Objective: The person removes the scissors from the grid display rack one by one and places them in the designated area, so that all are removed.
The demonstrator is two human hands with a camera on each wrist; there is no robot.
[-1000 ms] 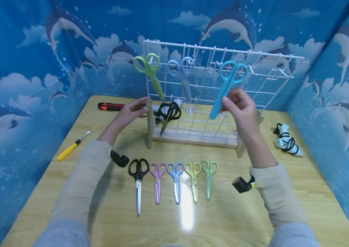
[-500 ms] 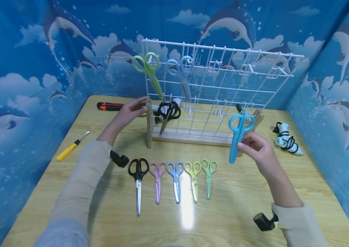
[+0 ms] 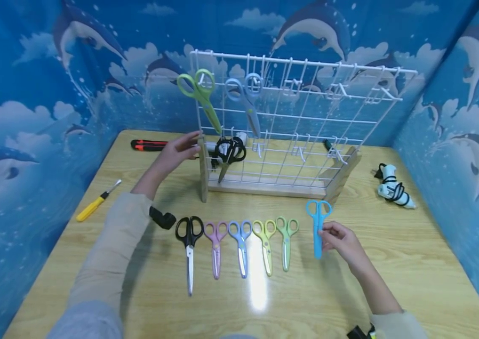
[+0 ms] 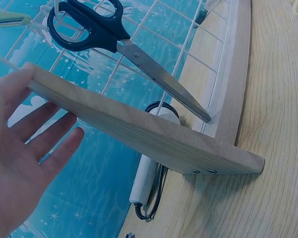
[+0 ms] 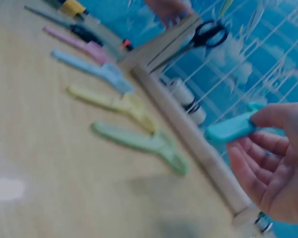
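Note:
My right hand (image 3: pixel 343 242) pinches a pair of turquoise scissors (image 3: pixel 317 221) by the blade part, handles pointing away from me. They are held low, to the right of a row of several scissors, with the green scissors (image 3: pixel 286 240) nearest. My left hand (image 3: pixel 178 153) rests on the wooden side post (image 4: pixel 139 121) of a white wire rack (image 3: pixel 294 115); in the left wrist view its fingers are extended, the thumb tip at the post's edge. Hanging on the rack's hooks are lime-green scissors (image 3: pixel 205 101), grey-blue scissors (image 3: pixel 248 101) and black-handled scissors (image 4: pixel 92 25).
Black scissors (image 3: pixel 189 249), pink scissors (image 3: pixel 216 249), blue scissors (image 3: pixel 241 247) and yellow scissors (image 3: pixel 267 247) complete the row on the table. A yellow screwdriver (image 3: pixel 95 205) lies at left, a red-and-black tool (image 3: pixel 148 145) behind the left hand, and a cord-wrapped glue gun (image 3: pixel 394 186) at right.
My right hand has taken the turquoise scissors off the rack's upper row and lowered them toward me, beside the green scissors. The left hand has stayed at the post.

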